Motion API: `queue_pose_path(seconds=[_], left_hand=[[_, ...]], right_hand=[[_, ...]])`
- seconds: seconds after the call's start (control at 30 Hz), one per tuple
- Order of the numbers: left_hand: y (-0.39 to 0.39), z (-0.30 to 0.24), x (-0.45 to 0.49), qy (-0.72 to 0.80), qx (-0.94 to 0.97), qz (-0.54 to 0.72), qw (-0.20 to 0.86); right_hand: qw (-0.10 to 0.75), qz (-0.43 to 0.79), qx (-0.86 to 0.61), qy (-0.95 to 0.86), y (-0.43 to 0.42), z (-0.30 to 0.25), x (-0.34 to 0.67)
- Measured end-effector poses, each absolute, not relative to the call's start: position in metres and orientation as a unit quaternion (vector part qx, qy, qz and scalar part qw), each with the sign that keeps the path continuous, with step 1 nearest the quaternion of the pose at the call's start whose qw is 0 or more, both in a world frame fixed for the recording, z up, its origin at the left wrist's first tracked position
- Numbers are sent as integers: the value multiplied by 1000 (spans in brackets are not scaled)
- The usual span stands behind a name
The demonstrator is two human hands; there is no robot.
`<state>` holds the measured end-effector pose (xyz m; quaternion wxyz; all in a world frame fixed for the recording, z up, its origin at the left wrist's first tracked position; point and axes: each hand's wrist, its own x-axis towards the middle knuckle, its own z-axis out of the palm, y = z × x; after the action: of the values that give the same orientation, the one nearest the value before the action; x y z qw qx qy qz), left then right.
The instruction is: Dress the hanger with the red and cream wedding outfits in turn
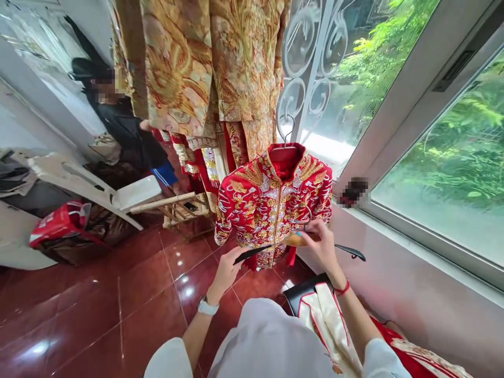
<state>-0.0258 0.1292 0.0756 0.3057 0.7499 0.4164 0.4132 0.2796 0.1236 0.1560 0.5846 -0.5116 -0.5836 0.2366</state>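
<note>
A black clothes hanger [252,254] stretches between my hands, its two arms pointing left and right and its metal hook rising near my right fingers. My left hand [228,269], with a pale watch at the wrist, is closed round the hanger's left arm. The thumb and fingers of my right hand [323,244] grip it near the middle, beside a tan-gold piece whose kind I cannot make out. Just beyond the hanger, a red jacket [255,202] with gold and silver embroidery hangs upright on its own hanger from the scrolled window grille [303,105].
Gold embroidered garments [177,68] hang behind the jacket. Below my right arm, cream cloth with red edging [325,315] lies on a black seat. A wooden folding rack [185,210], a white chair [137,191] and a person in black [122,126] are at left. Windows line the right.
</note>
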Motion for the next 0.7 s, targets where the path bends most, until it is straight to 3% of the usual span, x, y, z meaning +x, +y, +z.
queue_pose_path(seconds=[0.1, 0.37, 0.7], left_hand=[[130, 94, -32, 397, 759, 413, 310], [155, 116, -44, 392, 758, 441, 278], [219, 152, -34, 390, 738, 433, 341]], right_hand=[[637, 247, -511, -522, 143, 186, 273], [499, 277, -487, -662, 168, 241, 305], [500, 177, -446, -721, 219, 303, 300]])
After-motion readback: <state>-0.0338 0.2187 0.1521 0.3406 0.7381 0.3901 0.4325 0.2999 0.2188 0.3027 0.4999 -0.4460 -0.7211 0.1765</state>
